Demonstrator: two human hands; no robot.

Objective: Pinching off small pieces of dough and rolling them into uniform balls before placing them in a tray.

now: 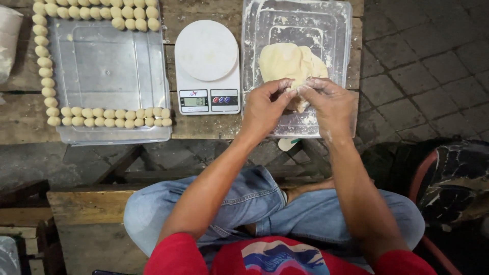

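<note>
Nearest, the left hand and right hand meet over the floured tray, each grip closed on a small pinch of dough pulled from the dough lump lying in that tray. Tearing cleanly, with thumbs close together, would likely keep pieces even. Beyond, on the bench, the white scale sits between trays; left, dough balls edge a clear lid.

Head-worn camera, looking steeply down, close over lap and table edge (single view)
</note>
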